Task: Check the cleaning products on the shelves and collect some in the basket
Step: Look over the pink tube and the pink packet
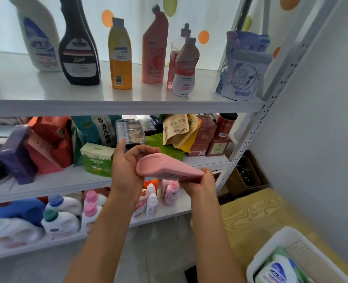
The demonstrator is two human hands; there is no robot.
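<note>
Pink bottle (170, 168) lying sideways, base at left hand (126, 166), far end pinched by right hand (204, 181); both clamped. Basket (287, 237) lower right, right hand nearer.

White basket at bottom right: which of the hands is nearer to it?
Right. The right hand grips the near end of the pink bottle, up and left of the white basket. The left hand holds the bottle's far end, farther left.
</note>
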